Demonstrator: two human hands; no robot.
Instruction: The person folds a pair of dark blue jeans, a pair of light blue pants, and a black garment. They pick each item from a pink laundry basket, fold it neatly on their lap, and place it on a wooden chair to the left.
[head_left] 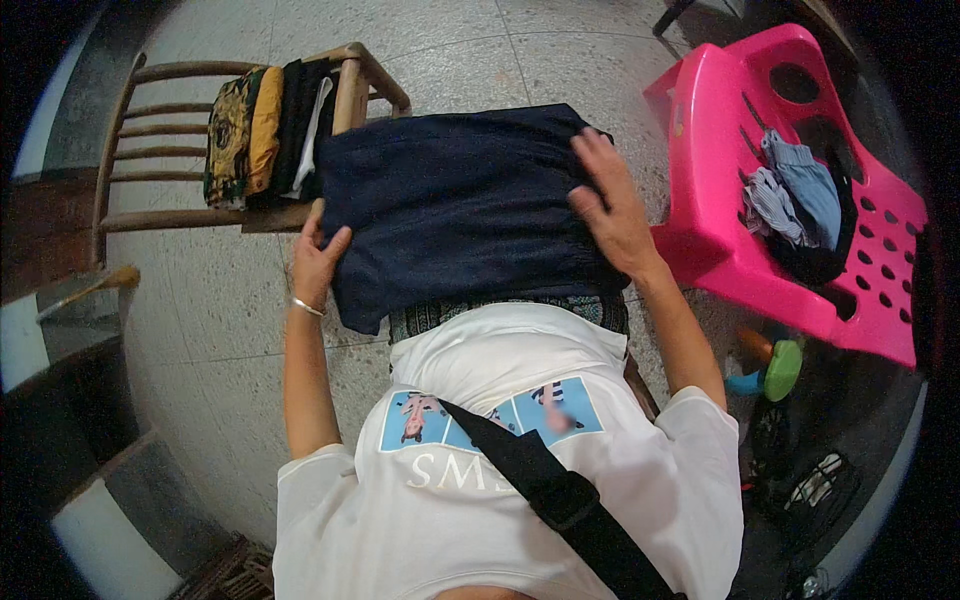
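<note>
Dark navy fabric garment (450, 205) lies across the lap (412, 322); I judge its folding unfinished. Left hand (316, 268): grip at its edge, thumb apart; I cannot tell whether it pinches. Right hand (618, 215): fingers spread, clamped on nothing. Folded yellow, black and white clothes (262, 130) on the slatted brown wooden chair (160, 222) look done; loose pale-blue and black clothes (808, 185) on the glossy pink plastic chair (700, 150) seem left. Speckled grey tile floor (450, 62).

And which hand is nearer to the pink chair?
Right. The right hand is just left of the pink chair; the left hand is farther left, across the dark cloth.
</note>
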